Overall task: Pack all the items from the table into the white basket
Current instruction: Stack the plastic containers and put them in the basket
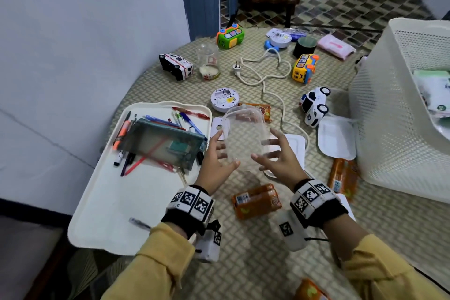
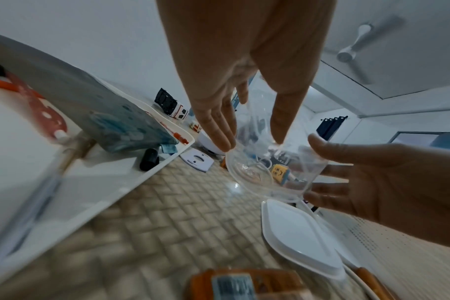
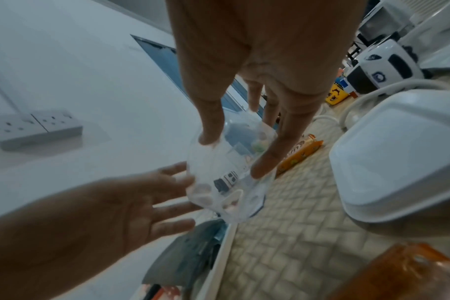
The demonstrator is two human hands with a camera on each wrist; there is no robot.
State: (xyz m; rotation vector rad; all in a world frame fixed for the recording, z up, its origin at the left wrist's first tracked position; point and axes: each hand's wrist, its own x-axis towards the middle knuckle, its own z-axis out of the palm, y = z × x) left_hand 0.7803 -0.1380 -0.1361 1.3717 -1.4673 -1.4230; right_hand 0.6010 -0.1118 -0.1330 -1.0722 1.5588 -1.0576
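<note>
Both hands, left hand (image 1: 214,153) and right hand (image 1: 280,156), hold the clear container (image 1: 243,136) between spread, nearly straight fingers above the table (image 1: 267,251); white basket (image 1: 389,129) sits at 3 o'clock; I'd squeeze gently, it probably flexes and slips.

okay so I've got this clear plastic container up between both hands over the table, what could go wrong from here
The clear container sits between spread, nearly straight fingers of the left hand and right hand, so it might slip and drop onto the white lid below. Carrying it toward the white basket passes over the white toy car and the cord, which could get knocked.
</note>
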